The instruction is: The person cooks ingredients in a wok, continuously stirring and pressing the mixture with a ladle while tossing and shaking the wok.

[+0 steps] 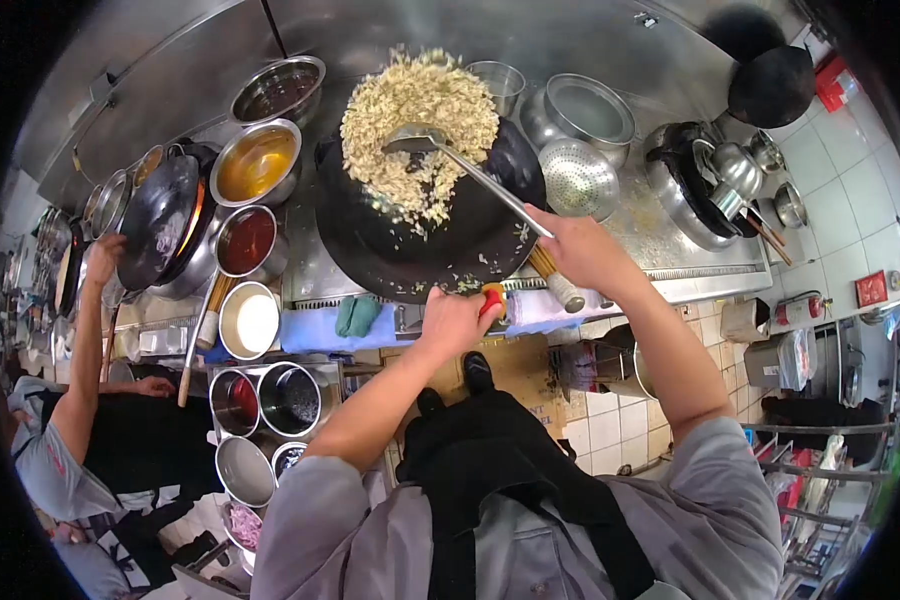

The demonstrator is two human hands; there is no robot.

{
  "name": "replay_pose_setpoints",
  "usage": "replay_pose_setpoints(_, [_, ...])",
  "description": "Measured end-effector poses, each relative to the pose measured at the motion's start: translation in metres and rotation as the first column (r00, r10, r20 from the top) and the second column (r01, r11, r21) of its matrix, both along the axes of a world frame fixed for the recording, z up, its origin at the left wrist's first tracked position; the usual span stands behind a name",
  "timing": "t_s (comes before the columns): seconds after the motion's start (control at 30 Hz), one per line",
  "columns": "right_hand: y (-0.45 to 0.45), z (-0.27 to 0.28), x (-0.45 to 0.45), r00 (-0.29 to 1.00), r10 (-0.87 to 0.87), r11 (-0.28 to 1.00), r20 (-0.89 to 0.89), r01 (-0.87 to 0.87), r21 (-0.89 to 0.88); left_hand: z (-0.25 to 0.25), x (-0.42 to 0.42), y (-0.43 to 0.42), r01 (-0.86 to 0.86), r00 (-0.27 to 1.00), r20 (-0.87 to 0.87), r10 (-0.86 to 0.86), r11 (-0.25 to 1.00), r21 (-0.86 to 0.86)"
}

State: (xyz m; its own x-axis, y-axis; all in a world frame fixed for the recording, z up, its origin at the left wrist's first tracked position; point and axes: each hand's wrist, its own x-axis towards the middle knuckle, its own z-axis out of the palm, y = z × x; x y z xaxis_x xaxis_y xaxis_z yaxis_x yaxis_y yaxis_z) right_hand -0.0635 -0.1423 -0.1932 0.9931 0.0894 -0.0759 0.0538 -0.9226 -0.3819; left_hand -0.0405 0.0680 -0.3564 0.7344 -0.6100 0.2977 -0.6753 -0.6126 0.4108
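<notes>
My right hand (582, 248) is closed round the handle of a long metal ladle (490, 184), whose bowl lies among the fried rice. The fried rice (420, 100), pale yellow with green bits, spreads over the far side of a black wok (400, 265) and looks partly airborne above its rim. At the near edge of the wok, my left hand (455, 322) grips the wok, with a small red and yellow piece (492, 302) by its thumb. The exact hold under the fingers is hidden. A bamboo brush (560, 283) lies beside my right hand.
Left of the wok stand a bowl of oil (257, 198), a pot of red sauce (248, 230) and a white-filled pot (249, 322). A perforated strainer (578, 180) sits on the right. A co-worker's hand (105, 258) is at another wok (160, 215).
</notes>
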Motion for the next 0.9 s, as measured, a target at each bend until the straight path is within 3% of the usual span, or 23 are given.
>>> replay_pose_setpoints(0.07, [0.005,0.011,-0.017,1.000,-0.006,1.000,-0.026,0.006,-0.002,0.027,0.019,0.000,0.035,0.995,0.096,-0.028,0.997,-0.070])
replay_pose_setpoints(0.17, [-0.005,0.020,-0.049,0.996,0.083,0.994,-0.025,-0.081,0.069,0.019,0.066,0.000,-0.061,0.998,-0.006,0.061,0.998,-0.024])
replay_pose_setpoints(0.23, [-0.018,0.070,-0.081,0.950,0.020,0.999,-0.311,-0.033,-0.034,0.027,0.060,0.002,-0.042,0.990,-0.128,0.051,0.996,0.072])
replay_pose_setpoints(0.3, [-0.034,0.111,-0.100,0.908,0.126,0.987,-0.398,-0.154,-0.040,0.076,0.029,0.011,0.056,0.974,-0.223,-0.028,0.991,0.122])
replay_pose_setpoints(0.33, [-0.032,0.116,-0.095,0.911,0.125,0.987,-0.392,-0.156,-0.048,0.091,0.026,0.011,0.048,0.991,-0.130,-0.036,0.995,0.093])
replay_pose_setpoints(0.4, [-0.020,0.122,-0.084,0.898,0.040,0.962,-0.439,-0.153,-0.226,0.114,0.045,0.007,0.007,0.996,-0.090,-0.010,0.999,-0.034])
replay_pose_setpoints(0.47, [-0.020,0.070,-0.045,0.955,0.145,0.970,-0.257,-0.189,-0.153,0.068,0.074,-0.004,0.024,0.992,0.123,-0.007,0.990,-0.139])
replay_pose_setpoints(0.5, [-0.023,0.030,-0.026,0.967,0.221,0.965,-0.124,-0.235,-0.114,0.034,0.072,-0.008,-0.041,0.994,0.097,0.049,0.996,-0.079])
replay_pose_setpoints(0.6, [0.012,-0.013,0.007,0.995,0.019,0.978,-0.102,-0.040,-0.206,-0.024,0.033,-0.005,-0.097,0.995,-0.010,0.097,0.995,0.032])
replay_pose_setpoints(0.67, [0.008,-0.035,-0.002,1.000,0.009,0.996,0.030,-0.006,-0.085,-0.007,0.013,0.011,0.049,0.999,-0.021,-0.047,0.993,0.105])
replay_pose_setpoints(0.77, [0.015,-0.038,-0.042,0.991,-0.113,0.993,-0.075,0.115,0.024,0.032,0.049,0.011,0.021,1.000,0.014,-0.021,0.999,0.048])
replay_pose_setpoints(0.83, [0.003,-0.060,-0.072,0.972,-0.185,0.982,-0.142,0.179,-0.056,0.029,0.079,0.015,-0.024,1.000,0.013,0.023,0.999,0.027])
replay_pose_setpoints(0.9, [-0.029,-0.071,-0.090,0.959,-0.197,0.962,-0.203,0.149,-0.230,0.008,0.102,0.022,-0.068,0.982,0.175,0.069,0.998,-0.013])
